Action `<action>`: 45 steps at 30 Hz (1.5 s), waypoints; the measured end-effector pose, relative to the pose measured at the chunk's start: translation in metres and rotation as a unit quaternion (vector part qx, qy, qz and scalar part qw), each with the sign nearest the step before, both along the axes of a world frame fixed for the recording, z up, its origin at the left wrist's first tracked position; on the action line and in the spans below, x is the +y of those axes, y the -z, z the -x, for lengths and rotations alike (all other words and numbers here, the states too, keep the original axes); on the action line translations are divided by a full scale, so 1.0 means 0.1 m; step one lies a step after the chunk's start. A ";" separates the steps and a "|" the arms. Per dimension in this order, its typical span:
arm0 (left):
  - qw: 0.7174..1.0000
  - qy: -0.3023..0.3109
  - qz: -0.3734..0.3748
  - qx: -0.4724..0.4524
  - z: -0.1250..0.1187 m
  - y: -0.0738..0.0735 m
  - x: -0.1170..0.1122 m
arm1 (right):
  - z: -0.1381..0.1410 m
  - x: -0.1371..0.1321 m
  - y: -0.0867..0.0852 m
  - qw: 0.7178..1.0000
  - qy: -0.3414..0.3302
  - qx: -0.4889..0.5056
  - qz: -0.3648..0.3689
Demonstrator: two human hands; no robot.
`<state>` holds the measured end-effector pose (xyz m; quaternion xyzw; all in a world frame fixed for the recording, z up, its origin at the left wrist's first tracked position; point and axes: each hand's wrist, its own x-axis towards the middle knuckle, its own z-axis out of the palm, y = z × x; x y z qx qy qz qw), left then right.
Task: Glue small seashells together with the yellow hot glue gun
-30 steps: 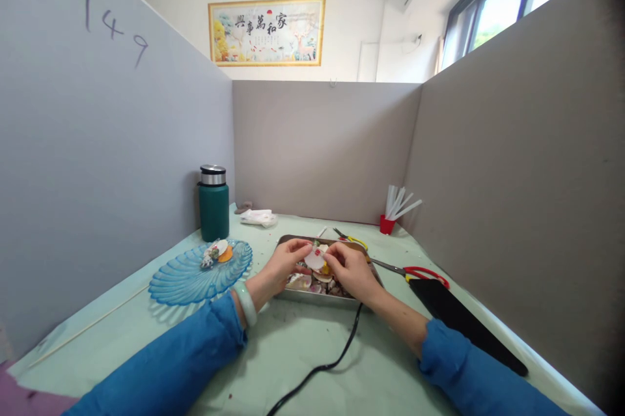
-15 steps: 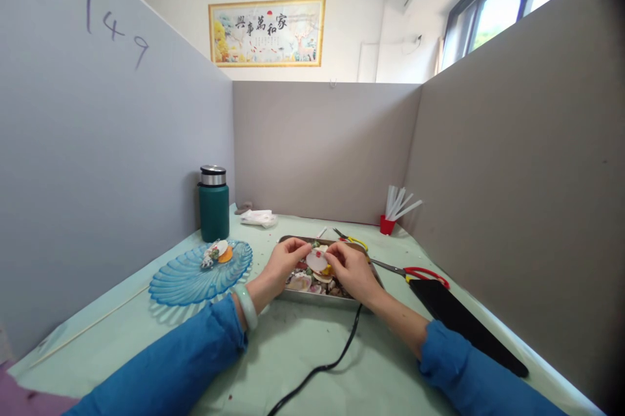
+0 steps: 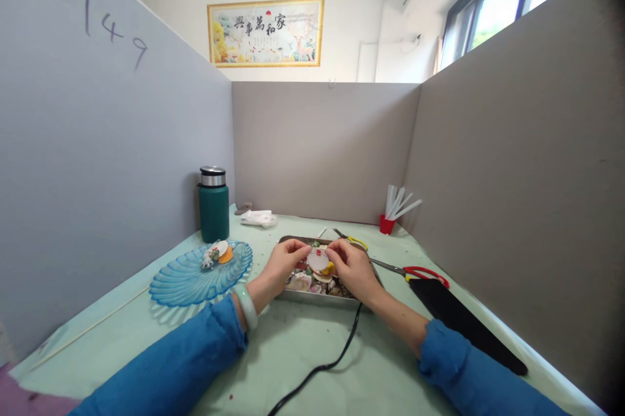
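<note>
Over a metal tray [image 3: 317,299] of shells and stones, my left hand [image 3: 283,263] and my right hand [image 3: 352,266] face each other, thumbs and fingers pinched. Between the fingertips is a thin, round, whitish shell disc [image 3: 318,262] with a small red piece near its upper edge. Both pinches meet the disc's upper part, one on each side; exactly what each fingertip grips is too small to tell. Pale shells [image 3: 299,282] and a yellow piece lie in the tray just below. My right hand hides part of the tray's right side.
On the left, a blue scalloped plate [image 3: 178,279] carries a small shell cluster; a green bottle [image 3: 213,213] stands behind it. To the right lie red-handled scissors [image 3: 426,275], yellow-handled pliers [image 3: 358,242] and a black slab [image 3: 463,321]. White sticks stand in a red cup [image 3: 387,225]. A black cable [image 3: 322,369] runs frontward.
The disc has tilted or shifted slightly, and its red piece now sits a little higher between my fingertips. Both hands stay almost in place.
</note>
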<state>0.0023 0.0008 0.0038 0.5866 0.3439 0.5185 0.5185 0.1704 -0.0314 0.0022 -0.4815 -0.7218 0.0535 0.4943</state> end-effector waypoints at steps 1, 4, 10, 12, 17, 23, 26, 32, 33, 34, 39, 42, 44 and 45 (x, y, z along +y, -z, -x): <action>1.000 0.000 0.006 -0.003 0.00 0.00 0.00 | 0.00 0.00 0.00 1.000 -0.004 0.005 0.000; 1.000 0.003 0.016 -0.008 0.00 -0.01 -0.02 | 0.00 0.00 0.02 1.000 -0.011 0.006 -0.003; 1.000 -0.008 0.002 0.002 0.00 -0.01 -0.02 | -0.01 -0.02 0.00 1.000 -0.012 -0.003 -0.024; 1.000 -0.014 -0.003 0.004 0.01 0.00 0.00 | -0.01 -0.03 -0.01 0.999 -0.012 -0.008 -0.032; 1.000 -0.010 -0.017 0.020 0.01 0.00 0.01 | 0.00 -0.03 -0.01 0.998 -0.005 -0.012 -0.057; 0.999 -0.008 -0.022 0.032 -0.01 -0.02 -0.02 | 0.00 -0.04 -0.01 0.999 0.003 0.002 -0.050; 0.999 -0.010 -0.019 0.049 0.05 -0.08 0.02 | 0.00 -0.05 -0.01 0.999 0.009 0.008 -0.049; 0.959 -0.063 -0.105 0.254 0.64 -0.47 0.25 | 0.01 -0.07 -0.01 0.998 0.015 -0.010 -0.064; 0.938 -0.087 -0.125 0.311 0.78 -0.54 0.30 | 0.01 -0.06 0.00 0.998 0.017 -0.013 -0.067; 0.914 -0.121 -0.139 0.361 0.92 -0.59 0.34 | 0.01 -0.06 0.01 0.997 0.017 -0.015 -0.069; 0.820 -0.174 -0.142 0.527 1.47 -0.66 0.59 | 0.02 -0.06 0.02 0.996 0.015 -0.023 -0.083; 0.814 -0.159 -0.111 0.547 1.65 -0.57 0.73 | 0.02 -0.07 0.00 0.996 0.009 -0.026 -0.087; 0.814 -0.145 -0.083 0.557 1.75 -0.51 0.79 | 0.02 -0.07 0.00 0.996 0.005 -0.027 -0.086; 0.813 -0.140 -0.074 0.560 1.79 -0.49 0.81 | 0.03 -0.08 0.00 0.996 0.004 -0.026 -0.086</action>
